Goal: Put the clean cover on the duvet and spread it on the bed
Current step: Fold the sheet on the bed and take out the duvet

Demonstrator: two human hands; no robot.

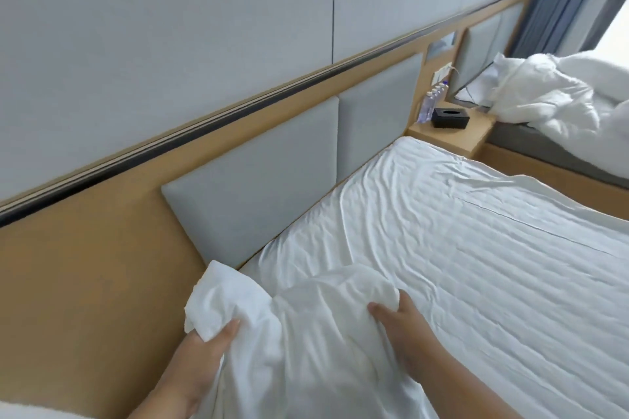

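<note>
A white striped duvet cover (459, 241) lies wrinkled across the bed, reaching up to the grey padded headboard (258, 187). At the near corner by the headboard, my left hand (200, 360) grips a bunched white corner of the bedding (221, 299) and holds it raised above the mattress edge. My right hand (398, 320) grips another fold of the same white fabric a little to the right, thumb on top. Whether the duvet is inside the cover at this corner cannot be told.
A wooden nightstand (449, 136) stands beyond the bed's far corner with a black tissue box (450, 117) and several water bottles (430, 102). A second bed with crumpled white bedding (551, 95) lies at the right. A wooden wall panel (85, 265) runs to the left.
</note>
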